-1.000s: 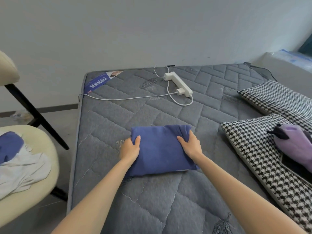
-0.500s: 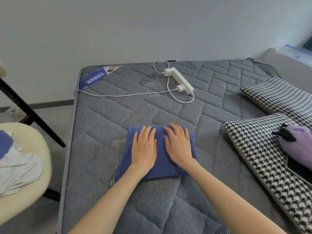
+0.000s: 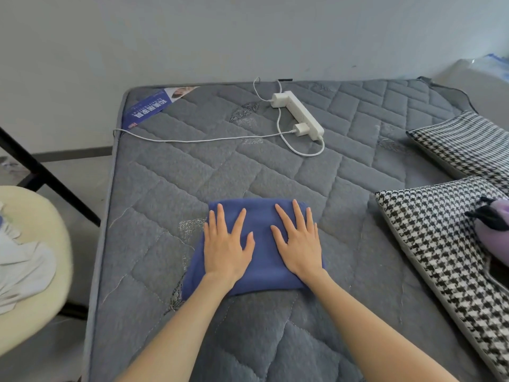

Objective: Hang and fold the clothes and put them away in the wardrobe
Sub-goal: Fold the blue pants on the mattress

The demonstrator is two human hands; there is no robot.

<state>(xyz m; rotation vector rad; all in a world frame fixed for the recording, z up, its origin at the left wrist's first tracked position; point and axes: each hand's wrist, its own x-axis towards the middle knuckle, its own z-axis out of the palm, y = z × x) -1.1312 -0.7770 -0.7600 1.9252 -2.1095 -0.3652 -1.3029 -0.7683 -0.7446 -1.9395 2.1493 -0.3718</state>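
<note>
Folded blue garment [image 3: 261, 260] is laid on the grey quilted mattress [image 3: 192, 183], near its middle, and is pressed flat under both hands. The left hand [image 3: 224, 249] is spread palm down on the garment's left half and the right hand [image 3: 298, 246] on its right half. The fingers of both are kept straight and splayed, pointed away from the person, and nothing is gripped. A strip of blue is left showing between the hands.

Farther back on the mattress a white power strip [image 3: 298, 114] is seen, with a charger [image 3: 300, 129] plugged in and a white cable [image 3: 192, 139] run off to the left edge. A blue label [image 3: 150, 108] is set at the far left corner. Two houndstooth pillows are placed at the right. On the nearer pillow [image 3: 440, 257] a purple object [image 3: 495, 230] is laid, only partly in view. Beside the mattress at the left a cream chair [image 3: 33, 321] is seen, with white clothes [image 3: 22, 268] piled on its seat.
</note>
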